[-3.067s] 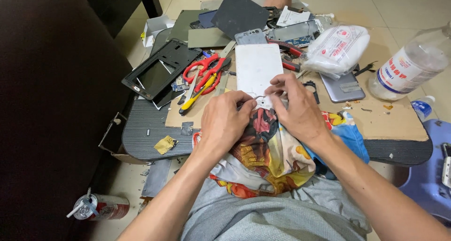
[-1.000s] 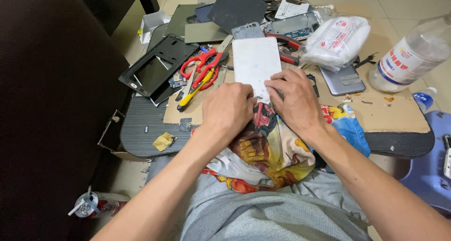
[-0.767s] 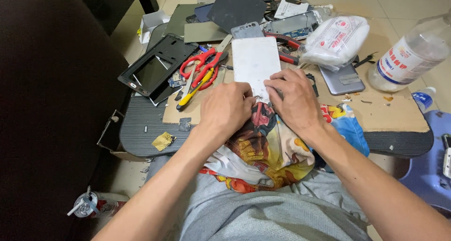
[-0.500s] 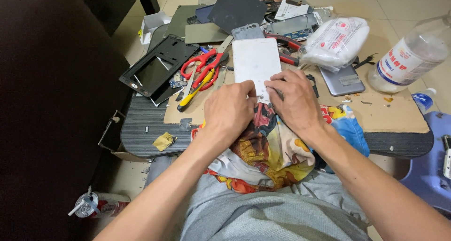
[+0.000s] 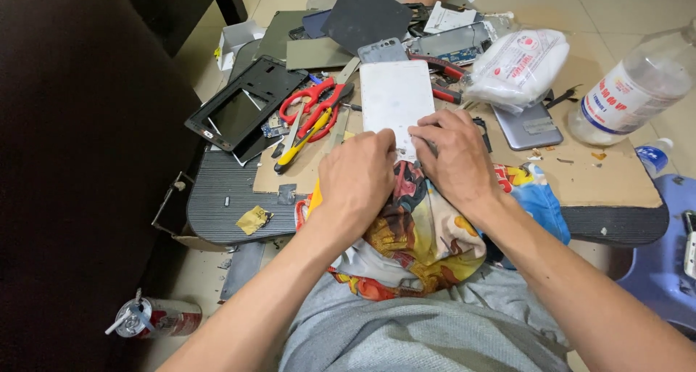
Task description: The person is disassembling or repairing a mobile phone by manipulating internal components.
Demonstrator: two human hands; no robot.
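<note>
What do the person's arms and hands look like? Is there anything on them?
Both arms are bare all the way down, with no sleeves showing. The left hand and the right hand wear no gloves, and no rings, watch or bracelet show. Grey cloth covers the lap.

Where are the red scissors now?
In the head view, the red scissors lie left of the white panel, beside the black frame.

My hands (image 5: pixel 406 165) cover the near end of the white phone panel (image 5: pixel 396 96), hiding whatever my fingertips pinch there. The clear bottle (image 5: pixel 632 89) is cut off by the right edge.
</note>
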